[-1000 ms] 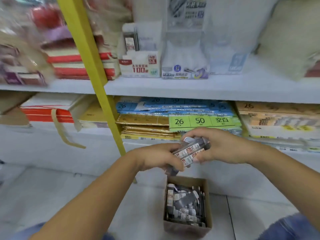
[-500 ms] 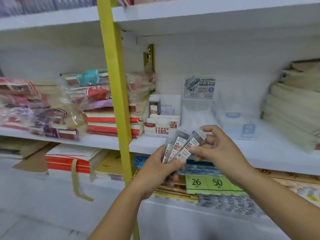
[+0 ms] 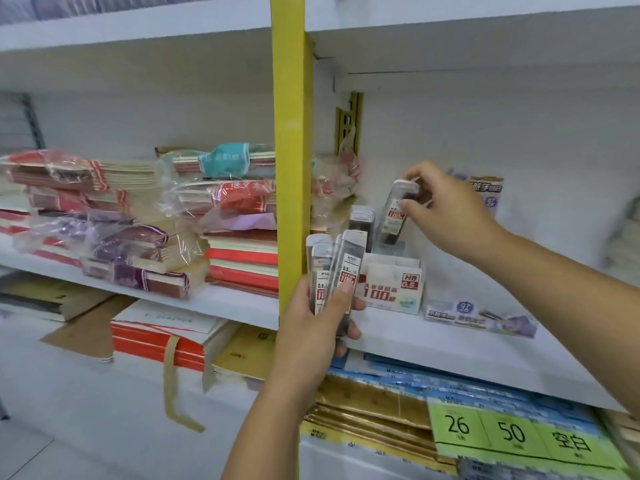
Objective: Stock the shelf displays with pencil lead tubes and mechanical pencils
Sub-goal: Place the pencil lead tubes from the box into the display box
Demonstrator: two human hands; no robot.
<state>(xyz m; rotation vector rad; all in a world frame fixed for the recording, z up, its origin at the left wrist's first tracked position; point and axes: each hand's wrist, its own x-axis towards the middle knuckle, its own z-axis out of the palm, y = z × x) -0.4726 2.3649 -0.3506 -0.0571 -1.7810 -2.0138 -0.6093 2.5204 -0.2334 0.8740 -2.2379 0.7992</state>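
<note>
- Right hand (image 3: 446,209) pinches one lead tube (image 3: 396,216) near its cap, thumb and fingertips clamped on it. The tube is tilted, with its lower end just above the back of the display box (image 3: 393,285).
- Left hand (image 3: 318,327) grips a fanned bundle of lead tubes (image 3: 337,268), fingers curled round them, caps up. I hold it in front of the yellow upright (image 3: 291,168), just left of the display box. Can't tell if it touches the box.
- Display box is white card printed HB 0.5 and sits on the white shelf (image 3: 450,348). A few stocked tubes (image 3: 361,223) stand upright at its rear left, beside where my tube is heading.
- Progress, my read: lead tubes part done. A few are in, one is about to drop in, and the whole bundle is waiting. Next I need to lower the tube straight so it seats beside the stocked ones, not on top of them.
- Mechanical pencils: none in either hand. The clear tray (image 3: 481,317) with a purple label, right of the box, is too blurred to tell what it holds. That half looks not yet started.
- Further out: wrapped notebook stacks (image 3: 138,237) lie on the same shelf level left of the upright, and green price tags (image 3: 512,431) sit on the shelf below.
</note>
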